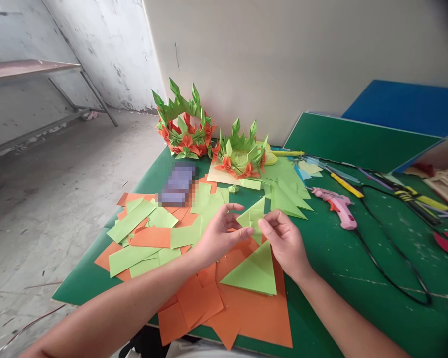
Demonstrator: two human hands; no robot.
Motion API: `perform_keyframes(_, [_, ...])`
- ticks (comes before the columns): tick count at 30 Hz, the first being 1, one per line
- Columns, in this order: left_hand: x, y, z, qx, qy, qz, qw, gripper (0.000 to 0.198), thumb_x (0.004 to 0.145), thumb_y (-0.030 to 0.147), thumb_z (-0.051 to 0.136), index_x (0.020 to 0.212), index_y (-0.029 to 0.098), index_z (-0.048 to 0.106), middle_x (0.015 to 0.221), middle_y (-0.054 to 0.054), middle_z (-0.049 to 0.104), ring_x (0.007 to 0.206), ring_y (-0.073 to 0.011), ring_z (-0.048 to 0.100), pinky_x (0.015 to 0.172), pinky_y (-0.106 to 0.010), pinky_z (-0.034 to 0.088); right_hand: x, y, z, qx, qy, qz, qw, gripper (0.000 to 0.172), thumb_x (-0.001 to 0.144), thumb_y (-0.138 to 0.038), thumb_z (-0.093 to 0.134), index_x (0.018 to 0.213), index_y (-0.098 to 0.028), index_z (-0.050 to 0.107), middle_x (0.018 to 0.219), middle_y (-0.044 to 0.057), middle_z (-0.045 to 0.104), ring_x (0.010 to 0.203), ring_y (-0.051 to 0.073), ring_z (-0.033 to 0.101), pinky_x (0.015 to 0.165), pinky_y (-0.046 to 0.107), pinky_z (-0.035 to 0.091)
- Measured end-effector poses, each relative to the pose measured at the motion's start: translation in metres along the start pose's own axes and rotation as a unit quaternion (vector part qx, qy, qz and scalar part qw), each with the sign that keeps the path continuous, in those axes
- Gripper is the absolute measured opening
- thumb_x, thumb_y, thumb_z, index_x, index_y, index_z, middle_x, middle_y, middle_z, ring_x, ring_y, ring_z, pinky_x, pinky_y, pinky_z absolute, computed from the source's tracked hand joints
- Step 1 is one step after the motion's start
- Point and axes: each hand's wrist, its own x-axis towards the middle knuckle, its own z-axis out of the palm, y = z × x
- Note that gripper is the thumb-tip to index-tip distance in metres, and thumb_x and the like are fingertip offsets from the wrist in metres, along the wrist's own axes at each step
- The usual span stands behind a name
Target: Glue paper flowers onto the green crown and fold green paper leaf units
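A small piece of folded light-green paper (pixel 254 217) is held up between my two hands above the table. My right hand (pixel 283 238) pinches its right edge between thumb and fingers. On the other side, my left hand (pixel 222 228) has its thumb against the lower left of the paper, its fingers curled loosely and partly hidden behind it. Just below lies a folded green paper triangle (pixel 254 273) on a large orange sheet (pixel 261 318). More folded green triangles (pixel 285 199) lie beyond my right hand.
Green strips (pixel 130 221) and orange squares (pixel 197 298) cover the table's left and front. Two paper crowns, a taller one (pixel 188 144) and a lower one (pixel 246 164), stand at the back. A pink glue gun (pixel 341 206) with a black cord (pixel 381 283) lies right. A pixelated dark object (pixel 177 184) lies left.
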Motion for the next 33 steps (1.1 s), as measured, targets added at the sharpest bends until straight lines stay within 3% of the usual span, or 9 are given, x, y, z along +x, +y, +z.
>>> perform_keyframes(10, [0.0002, -0.0013, 0.0012, -0.006, 0.013, 0.058, 0.998, 0.041, 0.076, 0.031, 0.075, 0.105, 0.022, 0.047, 0.078, 0.005, 0.049, 0.065, -0.0068, 0.047, 0.063, -0.023, 0.041, 0.0010, 0.0032, 0.0001, 0.055, -0.004, 0.044, 0.998, 0.024, 0.080, -0.038, 0.071, 0.077, -0.020, 0.055, 0.064, -0.004, 0.055, 0.060, 0.009, 0.050, 0.058, 0.021, 0.042])
perform_keyframes(15, [-0.0007, -0.0041, 0.0007, 0.028, 0.023, 0.133, 0.990, 0.034, 0.079, 0.027, 0.072, 0.104, 0.022, 0.048, 0.094, 0.000, 0.051, 0.070, -0.0073, 0.048, 0.068, -0.024, 0.043, 0.0025, 0.0028, 0.0016, 0.095, -0.036, 0.073, 0.992, 0.022, 0.082, -0.038, 0.069, 0.076, -0.021, 0.055, 0.068, -0.004, 0.057, 0.063, 0.010, 0.054, 0.065, 0.023, 0.045])
perform_keyframes(21, [0.0001, -0.0058, -0.0014, 0.042, 0.002, 0.106, 0.994, 0.031, 0.084, 0.032, 0.067, 0.105, 0.022, 0.047, 0.085, 0.002, 0.049, 0.069, -0.0083, 0.046, 0.064, -0.023, 0.042, 0.0008, -0.0029, 0.0006, 0.039, -0.086, 0.064, 0.993, 0.026, 0.079, -0.045, 0.069, 0.086, -0.022, 0.061, 0.074, -0.001, 0.057, 0.069, 0.013, 0.053, 0.064, 0.025, 0.044])
perform_keyframes(26, [0.0011, -0.0072, -0.0036, 0.057, -0.059, 0.098, 0.992, 0.033, 0.081, 0.030, 0.070, 0.103, 0.022, 0.047, 0.074, 0.005, 0.044, 0.064, -0.0072, 0.044, 0.061, -0.022, 0.040, 0.0013, -0.0020, -0.0053, 0.016, -0.085, 0.092, 0.992, 0.029, 0.081, -0.046, 0.069, 0.072, -0.020, 0.057, 0.060, -0.006, 0.039, 0.054, 0.009, 0.033, 0.050, 0.023, 0.028])
perform_keyframes(33, [0.0015, -0.0041, -0.0012, -0.010, -0.078, 0.086, 0.993, 0.037, 0.077, 0.028, 0.075, 0.100, 0.021, 0.046, 0.070, 0.006, 0.048, 0.062, -0.0066, 0.044, 0.060, -0.022, 0.039, 0.0030, 0.0002, 0.0001, 0.192, -0.076, 0.183, 0.961, 0.032, 0.076, -0.040, 0.076, 0.062, -0.019, 0.057, 0.059, -0.005, 0.042, 0.054, 0.007, 0.035, 0.051, 0.020, 0.031])
